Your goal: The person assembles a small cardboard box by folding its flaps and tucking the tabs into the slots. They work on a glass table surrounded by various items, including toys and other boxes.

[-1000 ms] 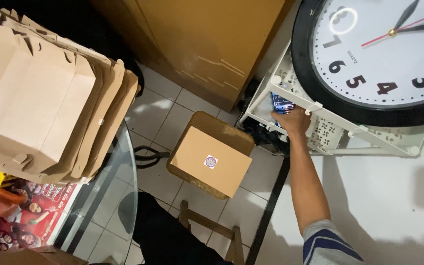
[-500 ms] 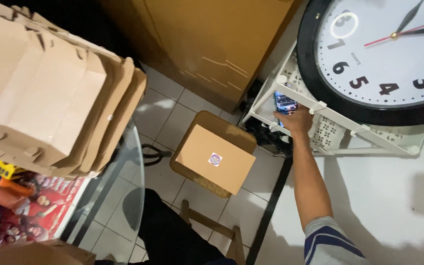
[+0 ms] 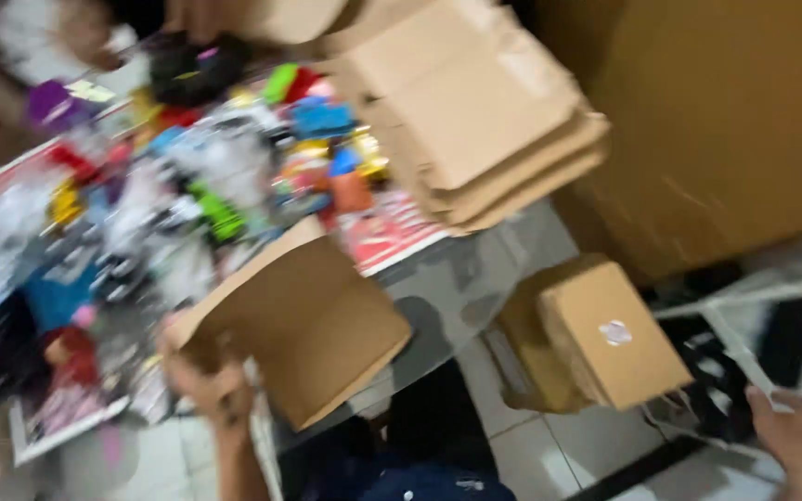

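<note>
A glass tabletop (image 3: 475,288) stood over a pale tiled floor (image 3: 549,445), and the whole view was smeared by motion. The tabletop was crowded with small bright packets and toys (image 3: 187,186), too blurred to tell apart, and a stack of flat cardboard sheets (image 3: 475,121) lay at its far edge. Below, on the floor, sat a closed brown box (image 3: 614,339) with a round sticker on top, beside a white wire rack (image 3: 744,306).

The left hand (image 3: 206,385) was closed around the lower corner of a folded cardboard box (image 3: 313,320), which was held tilted above the near edge of the tabletop. Its grip looked tight, fingers wrapped on the flap, though the blur hid how they lay.

The right hand (image 3: 800,441) was low at the right edge, near the rack, well apart from the box. Whether its grip was open or held anything could not be told.

A steadier hold would likely come from supporting the cardboard from beneath, not by one corner, since a thin flap bends easily.
</note>
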